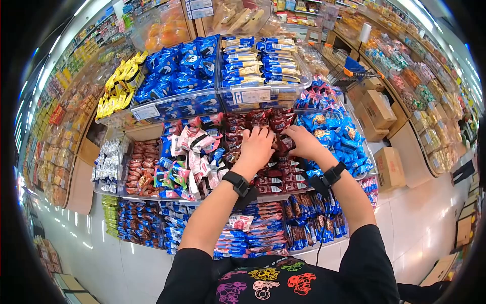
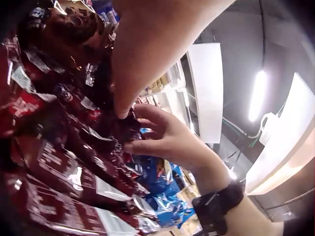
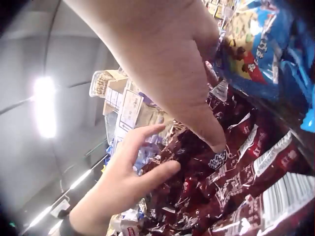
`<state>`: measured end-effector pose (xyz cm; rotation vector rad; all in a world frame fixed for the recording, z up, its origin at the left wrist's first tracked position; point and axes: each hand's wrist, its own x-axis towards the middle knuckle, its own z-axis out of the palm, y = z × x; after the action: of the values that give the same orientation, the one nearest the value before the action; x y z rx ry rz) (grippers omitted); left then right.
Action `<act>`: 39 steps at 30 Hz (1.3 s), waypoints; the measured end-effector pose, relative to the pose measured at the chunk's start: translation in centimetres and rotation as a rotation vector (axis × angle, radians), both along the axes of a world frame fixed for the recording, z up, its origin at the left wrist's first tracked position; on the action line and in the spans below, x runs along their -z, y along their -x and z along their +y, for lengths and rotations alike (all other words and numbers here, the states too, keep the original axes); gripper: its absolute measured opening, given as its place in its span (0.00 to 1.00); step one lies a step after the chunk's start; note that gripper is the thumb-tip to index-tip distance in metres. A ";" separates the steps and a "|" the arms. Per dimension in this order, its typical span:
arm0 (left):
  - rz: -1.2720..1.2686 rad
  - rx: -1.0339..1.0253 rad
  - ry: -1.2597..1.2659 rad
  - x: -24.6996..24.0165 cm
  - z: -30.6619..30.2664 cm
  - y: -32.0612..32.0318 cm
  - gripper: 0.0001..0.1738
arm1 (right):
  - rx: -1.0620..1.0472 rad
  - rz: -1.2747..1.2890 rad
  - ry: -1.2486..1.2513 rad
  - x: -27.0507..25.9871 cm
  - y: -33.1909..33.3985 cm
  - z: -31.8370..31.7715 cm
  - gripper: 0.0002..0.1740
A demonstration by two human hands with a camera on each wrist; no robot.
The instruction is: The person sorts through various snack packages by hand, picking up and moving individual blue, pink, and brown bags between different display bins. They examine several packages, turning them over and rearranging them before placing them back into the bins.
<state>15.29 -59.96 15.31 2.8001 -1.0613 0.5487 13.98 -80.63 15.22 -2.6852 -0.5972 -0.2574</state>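
Dark red snack packets [image 1: 276, 175] fill the middle compartment of a clear display bin. My left hand [image 1: 255, 147] lies over their left part, fingers reaching toward the back; in the right wrist view this left hand [image 3: 130, 177] shows its thumb and forefinger spread apart beside the packets. From the right, my right hand [image 1: 304, 143] reaches among the same packets. The left wrist view has the right hand [image 2: 170, 135] with thumb and fingers pinching a crumpled dark red packet [image 2: 125, 129]. Its thumb presses near a packet's printed label [image 3: 218, 160] in the right wrist view.
Blue packets [image 1: 341, 144] lie right of the dark red ones; pink and white packets [image 1: 195, 147] lie left. A raised clear bin [image 1: 177, 103] with blue packets stands behind. Cardboard boxes [image 1: 377, 109] and a shopping cart [image 1: 329, 58] are at right. More packets [image 1: 263, 228] fill a lower tier.
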 end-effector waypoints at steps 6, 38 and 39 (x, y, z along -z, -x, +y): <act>0.297 0.047 0.088 -0.5 0.2 0.4 0.24 | -0.044 0.240 -0.217 -1.7 -0.8 -1.8 0.23; 0.047 0.050 0.196 1.0 0.1 -0.4 0.16 | 0.095 0.156 0.159 -2.8 -4.0 -1.7 0.29; 0.034 0.066 0.225 1.0 0.3 -0.3 0.17 | 0.095 0.159 0.159 -2.2 -4.0 -1.4 0.29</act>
<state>15.60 -59.68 14.27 2.5624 -1.0124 0.5717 17.98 -82.01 17.42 -2.8565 -0.4596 -0.0205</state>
